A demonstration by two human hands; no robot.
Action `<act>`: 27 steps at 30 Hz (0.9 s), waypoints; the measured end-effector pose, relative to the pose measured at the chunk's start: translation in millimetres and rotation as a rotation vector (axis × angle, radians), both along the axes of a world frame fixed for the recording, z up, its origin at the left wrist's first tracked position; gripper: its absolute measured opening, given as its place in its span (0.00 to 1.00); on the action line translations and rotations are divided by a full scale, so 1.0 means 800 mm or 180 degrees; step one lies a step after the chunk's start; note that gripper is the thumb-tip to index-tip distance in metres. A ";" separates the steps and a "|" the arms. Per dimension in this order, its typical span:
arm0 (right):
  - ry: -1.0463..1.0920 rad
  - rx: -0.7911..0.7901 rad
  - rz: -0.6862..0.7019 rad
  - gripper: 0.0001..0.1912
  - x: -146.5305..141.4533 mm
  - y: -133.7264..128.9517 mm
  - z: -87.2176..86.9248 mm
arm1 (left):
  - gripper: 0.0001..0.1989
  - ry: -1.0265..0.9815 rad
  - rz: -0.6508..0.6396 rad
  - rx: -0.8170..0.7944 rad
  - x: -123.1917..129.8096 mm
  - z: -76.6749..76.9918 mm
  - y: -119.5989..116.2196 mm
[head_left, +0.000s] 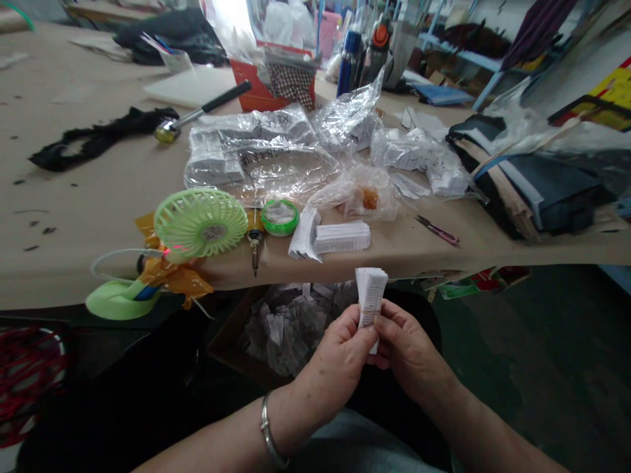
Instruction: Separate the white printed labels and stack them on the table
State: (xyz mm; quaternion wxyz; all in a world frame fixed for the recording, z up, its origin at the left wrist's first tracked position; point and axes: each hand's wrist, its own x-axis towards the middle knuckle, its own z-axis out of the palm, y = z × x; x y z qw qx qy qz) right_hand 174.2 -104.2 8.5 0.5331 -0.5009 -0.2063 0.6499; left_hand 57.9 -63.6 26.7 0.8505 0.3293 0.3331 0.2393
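Note:
A banded bundle of white printed labels is upright between my two hands, just off the table's front edge. A thin tan rubber band seems to circle its middle. My left hand pinches the bundle from the left, thumb across its lower part. From the other side my right hand closes on it, thumb and fingers at the band. On the table beyond lie two more stacks of labels, one curved and one flat. A clear bag with orange rubber bands rests behind them.
A green fan and a soldering-iron-like tool sit at the table's front edge, beside a green round tub. Pink thread snips lie to the right. Bagged label stacks stand behind. Below is a box of paper scraps.

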 end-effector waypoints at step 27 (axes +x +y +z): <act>-0.3714 0.1383 0.4033 0.11 0.054 0.084 0.087 | 0.12 0.1425 -0.1085 0.1375 -0.040 -0.010 0.031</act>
